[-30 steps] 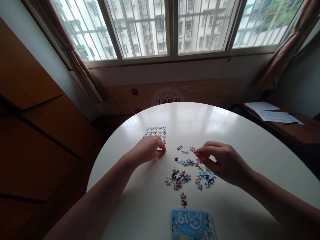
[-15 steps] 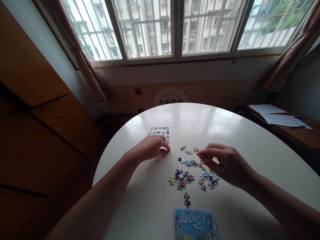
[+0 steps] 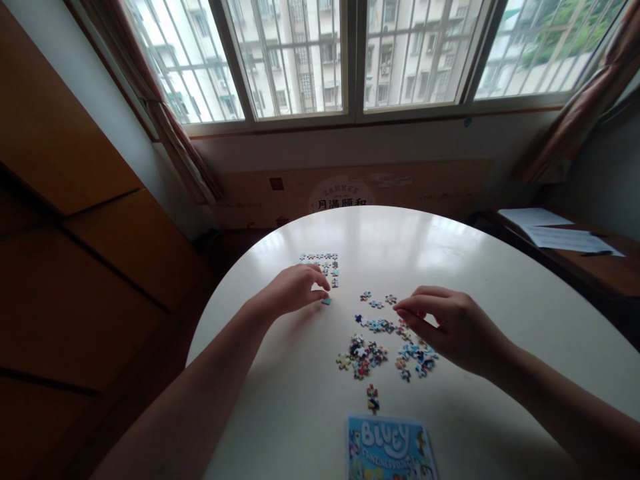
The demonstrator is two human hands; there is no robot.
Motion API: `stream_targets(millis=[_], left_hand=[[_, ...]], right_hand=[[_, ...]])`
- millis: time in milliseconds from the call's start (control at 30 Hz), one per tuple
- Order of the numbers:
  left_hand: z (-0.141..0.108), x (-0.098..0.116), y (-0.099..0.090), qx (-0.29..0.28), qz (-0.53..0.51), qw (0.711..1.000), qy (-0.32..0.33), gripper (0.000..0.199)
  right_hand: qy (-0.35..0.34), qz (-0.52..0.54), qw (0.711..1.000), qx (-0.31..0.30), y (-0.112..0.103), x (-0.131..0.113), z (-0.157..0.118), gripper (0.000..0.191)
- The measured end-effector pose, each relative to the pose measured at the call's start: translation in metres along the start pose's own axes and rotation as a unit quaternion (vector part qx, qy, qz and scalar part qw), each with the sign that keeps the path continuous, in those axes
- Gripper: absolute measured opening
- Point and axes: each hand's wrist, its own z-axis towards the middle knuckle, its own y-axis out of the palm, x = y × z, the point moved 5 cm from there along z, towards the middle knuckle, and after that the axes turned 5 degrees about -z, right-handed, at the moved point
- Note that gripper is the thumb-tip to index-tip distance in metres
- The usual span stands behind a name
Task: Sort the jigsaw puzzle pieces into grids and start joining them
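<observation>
Fingers of left hand (image 3: 296,289) parted, thumb at a teal piece (image 3: 327,301) on the table (image 3: 425,247), just nearside of the puzzle rows (image 3: 329,256). Right hand (image 3: 447,320): fingertips together by loose pieces (image 3: 383,326); can't tell if pinching any. Likely laying-out step; next move needs fine alignment.

Left arm (image 3: 210,383): one, bare, reaching forward from lower left. Left hand (image 3: 297,287): palm down, fingers curved, thumb slightly parted. Right arm (image 3: 555,397): one, bare, angled inward. Right hand (image 3: 445,317): thumb and forefinger tips close together.
</observation>
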Motion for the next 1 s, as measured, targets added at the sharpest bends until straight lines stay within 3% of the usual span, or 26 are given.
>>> stream_targets(millis=[233, 533, 867, 1000], left_hand=[[-0.001, 0.0, 0.001, -0.027, 0.004, 1.0, 0.01, 0.015], [0.007, 0.001, 0.011, 0.032, 0.007, 0.999, -0.041, 0.011], [0.01, -0.005, 0.015, 0.043, -0.002, 0.999, -0.031, 0.01], [0.009, 0.002, 0.008, 0.059, -0.003, 0.998, -0.005, 0.01]], right_hand=[[0.003, -0.002, 1.0, 0.005, -0.002, -0.001, 0.001, 0.021], [0.005, 0.006, 1.0, 0.003, -0.002, -0.001, 0.002, 0.02], [0.008, -0.004, 1.0, 0.027, -0.007, 0.002, 0.001, 0.019], [0.022, -0.01, 1.0, 0.019, -0.011, 0.006, 0.003, 0.021]])
